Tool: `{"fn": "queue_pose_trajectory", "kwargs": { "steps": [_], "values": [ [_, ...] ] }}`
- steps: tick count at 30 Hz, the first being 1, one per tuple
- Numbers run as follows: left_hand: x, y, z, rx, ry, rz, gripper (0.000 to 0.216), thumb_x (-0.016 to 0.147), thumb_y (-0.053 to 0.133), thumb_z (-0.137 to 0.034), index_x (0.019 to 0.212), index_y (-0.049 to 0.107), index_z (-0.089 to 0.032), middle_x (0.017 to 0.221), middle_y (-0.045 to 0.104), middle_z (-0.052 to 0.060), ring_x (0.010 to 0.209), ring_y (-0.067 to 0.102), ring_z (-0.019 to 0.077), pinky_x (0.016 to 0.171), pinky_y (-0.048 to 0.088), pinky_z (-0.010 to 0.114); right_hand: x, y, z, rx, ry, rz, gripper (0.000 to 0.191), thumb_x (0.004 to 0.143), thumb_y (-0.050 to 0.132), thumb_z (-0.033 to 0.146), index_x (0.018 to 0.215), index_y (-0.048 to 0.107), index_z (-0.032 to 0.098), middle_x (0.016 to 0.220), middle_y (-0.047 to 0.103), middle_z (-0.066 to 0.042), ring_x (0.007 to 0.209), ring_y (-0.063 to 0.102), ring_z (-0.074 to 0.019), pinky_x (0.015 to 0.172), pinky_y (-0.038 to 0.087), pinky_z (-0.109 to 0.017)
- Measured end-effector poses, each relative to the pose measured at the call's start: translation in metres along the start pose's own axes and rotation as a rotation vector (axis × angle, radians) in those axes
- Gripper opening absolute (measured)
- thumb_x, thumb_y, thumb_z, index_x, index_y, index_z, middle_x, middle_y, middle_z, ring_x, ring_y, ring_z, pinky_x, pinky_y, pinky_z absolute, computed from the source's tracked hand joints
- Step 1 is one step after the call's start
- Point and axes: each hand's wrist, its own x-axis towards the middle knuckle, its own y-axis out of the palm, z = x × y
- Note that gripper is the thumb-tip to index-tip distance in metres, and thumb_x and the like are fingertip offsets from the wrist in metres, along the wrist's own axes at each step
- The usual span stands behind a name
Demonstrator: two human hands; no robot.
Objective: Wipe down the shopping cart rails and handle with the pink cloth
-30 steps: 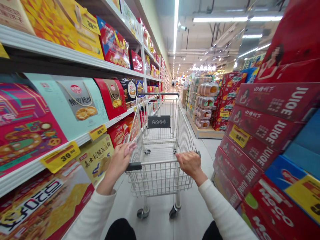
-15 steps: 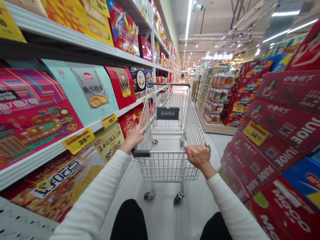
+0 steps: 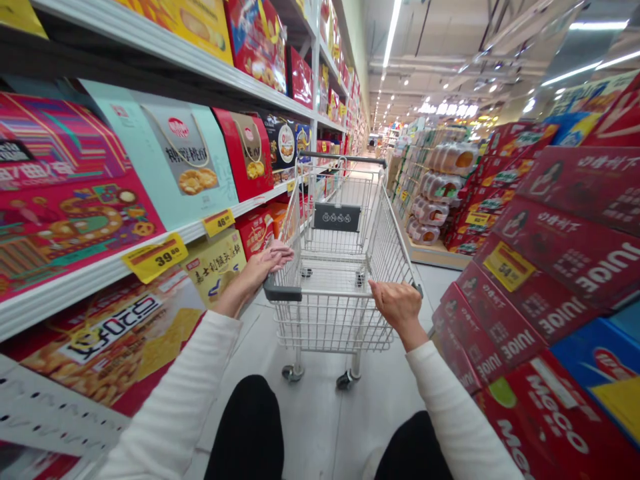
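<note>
A wire shopping cart (image 3: 333,320) stands upright in front of me, with no goods visible in its basket. My right hand (image 3: 399,303) is closed around the right part of its handle, the knuckles facing up. At the left side of the cart, my left hand (image 3: 270,262) is open, its fingers stretched forward beside the wire rim; whether it touches the rim I cannot tell. Just below that hand, the dark left corner of the handle (image 3: 284,291) shows. A dark panel (image 3: 337,217) hangs on the cart's inner seat frame.
Shelves on the left hold gift boxes, among them a pale turquoise one (image 3: 165,143), with yellow price tags (image 3: 156,258) along the edge. Stacked red cartons (image 3: 560,280) stand close on the right. Farther ahead, shrink-wrapped packs (image 3: 435,187) sit on a low platform.
My left hand has loosened from a curled pose, its fingers now stretched out. My right hand keeps its hold. The view has tilted slightly, and the cart appears a little higher in it.
</note>
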Motion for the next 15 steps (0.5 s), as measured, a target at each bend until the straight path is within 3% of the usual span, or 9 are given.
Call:
{"fn": "queue_pose_trajectory", "kwargs": {
  "steps": [3, 8, 12, 15],
  "values": [
    [-0.022, 0.008, 0.004, -0.140, 0.069, -0.165, 0.057, 0.082, 0.069, -0.059, 0.119, 0.065, -0.016, 0.129, 0.070, 0.018, 0.114, 0.070, 0.0257, 0.097, 0.056, 0.039, -0.002, -0.005, 0.002, -0.012, -0.002, 0.002, 0.059, 0.105, 0.042, 0.039, 0.052, 0.059, 0.019, 0.050, 0.065, 0.000, 0.046, 0.047, -0.0092, 0.062, 0.025, -0.030],
    [-0.057, 0.040, 0.012, -0.151, 0.285, -0.568, 0.057, 0.095, 0.051, -0.061, 0.130, 0.056, -0.016, 0.135, 0.066, 0.019, 0.118, 0.069, 0.0247, 0.106, 0.054, 0.043, -0.004, -0.011, 0.005, -0.021, 0.018, 0.024, 0.058, 0.105, 0.042, 0.039, 0.055, 0.062, 0.019, 0.051, 0.064, 0.000, 0.047, 0.045, -0.0097, 0.062, 0.025, -0.031],
    [-0.102, 0.081, 0.039, -0.015, 0.334, -0.781, 0.047, 0.102, 0.045, -0.050, 0.139, 0.050, -0.022, 0.147, 0.058, 0.016, 0.131, 0.061, 0.0261, 0.109, 0.053, 0.047, -0.004, -0.013, 0.007, -0.038, 0.009, -0.008, 0.059, 0.105, 0.041, 0.038, 0.053, 0.061, 0.019, 0.049, 0.063, 0.001, 0.047, 0.045, -0.0099, 0.063, 0.025, -0.030],
    [-0.125, 0.109, 0.072, 0.264, 0.395, -0.818, 0.042, 0.102, 0.048, -0.041, 0.142, 0.049, -0.029, 0.154, 0.050, 0.011, 0.146, 0.045, 0.0269, 0.120, 0.041, 0.053, -0.005, -0.013, 0.008, -0.042, 0.004, -0.017, 0.057, 0.105, 0.043, 0.036, 0.053, 0.061, 0.019, 0.048, 0.062, 0.001, 0.047, 0.045, -0.0102, 0.063, 0.025, -0.030]
  ]
}}
